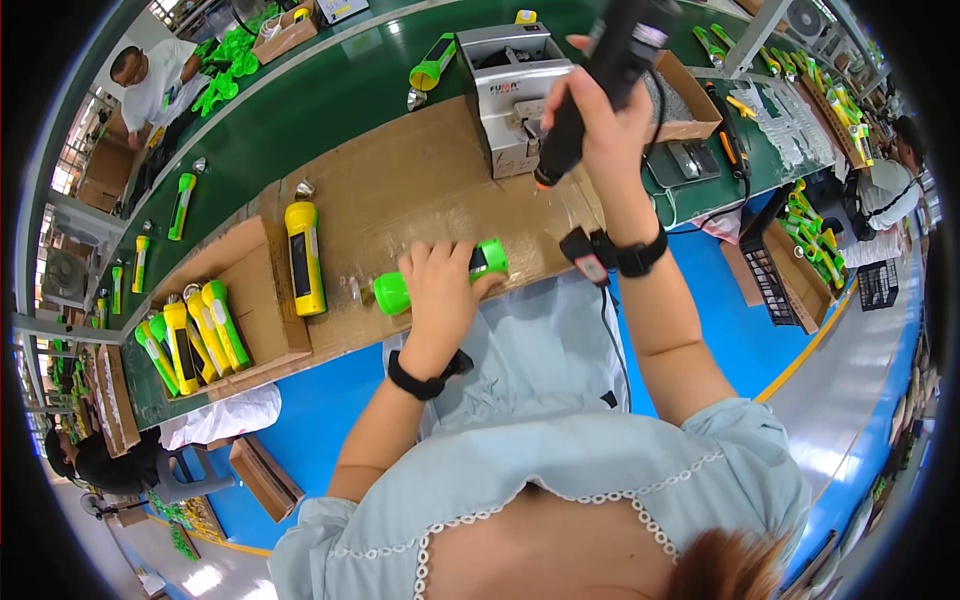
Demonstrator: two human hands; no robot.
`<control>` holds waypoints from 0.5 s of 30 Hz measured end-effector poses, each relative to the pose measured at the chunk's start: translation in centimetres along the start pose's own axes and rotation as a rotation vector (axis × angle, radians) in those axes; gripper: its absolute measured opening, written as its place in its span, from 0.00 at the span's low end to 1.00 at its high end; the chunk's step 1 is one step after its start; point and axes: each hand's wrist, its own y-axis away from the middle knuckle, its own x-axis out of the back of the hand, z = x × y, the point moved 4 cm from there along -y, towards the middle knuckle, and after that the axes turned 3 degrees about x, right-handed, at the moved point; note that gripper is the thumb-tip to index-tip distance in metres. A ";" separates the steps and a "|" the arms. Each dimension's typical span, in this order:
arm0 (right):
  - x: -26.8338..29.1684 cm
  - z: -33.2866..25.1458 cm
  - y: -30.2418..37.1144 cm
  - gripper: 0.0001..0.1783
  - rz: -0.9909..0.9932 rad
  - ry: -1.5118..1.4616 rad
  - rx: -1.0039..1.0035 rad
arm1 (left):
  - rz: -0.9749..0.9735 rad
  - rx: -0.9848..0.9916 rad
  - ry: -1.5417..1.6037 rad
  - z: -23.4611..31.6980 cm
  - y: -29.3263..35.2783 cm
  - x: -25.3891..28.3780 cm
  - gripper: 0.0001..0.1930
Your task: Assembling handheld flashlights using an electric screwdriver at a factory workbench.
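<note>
My left hand (441, 292) is wrapped over a green flashlight (391, 294) that lies on its side on the cardboard sheet (390, 165). One end of it sticks out on each side of my fingers. My right hand (612, 125) is raised and grips a black electric screwdriver (628, 55). Its tip points down and left, above the sheet and apart from the flashlight. Just left of this tool stands a grey box-shaped machine (508, 95), probably a screw feeder. A yellow flashlight (305, 260) lies left of my left hand, with a silvery reflector piece (305, 189) at its top.
An open cardboard box (285, 290) with several green and yellow flashlights is at left. Another carton (690, 100) and a dark flat device (684, 163) stand at right. A cable (657, 110) hangs by my right wrist. Other people (155, 85) sit along the green bench.
</note>
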 end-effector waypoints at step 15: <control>-3.1 -0.6 6.8 0.33 -0.017 -0.088 0.016 | 0.297 -0.138 0.155 -1.5 -1.2 -2.2 0.21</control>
